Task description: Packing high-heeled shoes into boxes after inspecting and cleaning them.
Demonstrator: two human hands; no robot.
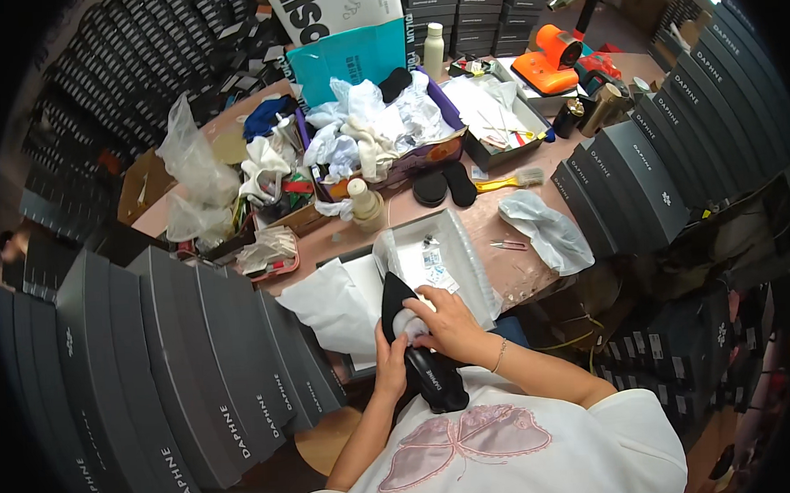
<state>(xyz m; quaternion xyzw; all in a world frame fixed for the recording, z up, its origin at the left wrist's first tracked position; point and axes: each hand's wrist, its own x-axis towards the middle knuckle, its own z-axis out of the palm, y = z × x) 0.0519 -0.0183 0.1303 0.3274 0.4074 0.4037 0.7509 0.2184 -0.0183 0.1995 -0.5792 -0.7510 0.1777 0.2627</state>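
Note:
A black pointed-toe shoe (436, 381) is held over the front edge of the table, its toe pointing away from me. My left hand (389, 361) grips it along its left side, fingers closed. My right hand (456, 325) reaches in from the right, its fingers bent around a white wad (405, 324) at the shoe's opening. Whether the wad is cloth or paper I cannot tell. Just beyond lies an open shoebox (362, 364) lined with white tissue paper (323, 304), with small packets (433, 261) on the lining.
Tall stacks of dark grey shoeboxes (184, 361) rise at left, with more boxes (626, 183) at right. Behind stand a purple bin (446, 108) of white cloths, a cream bottle (367, 208), a yellow-handled brush (507, 182), black pads (430, 190) and an orange device (546, 64). Crumpled tissue (546, 231) lies right.

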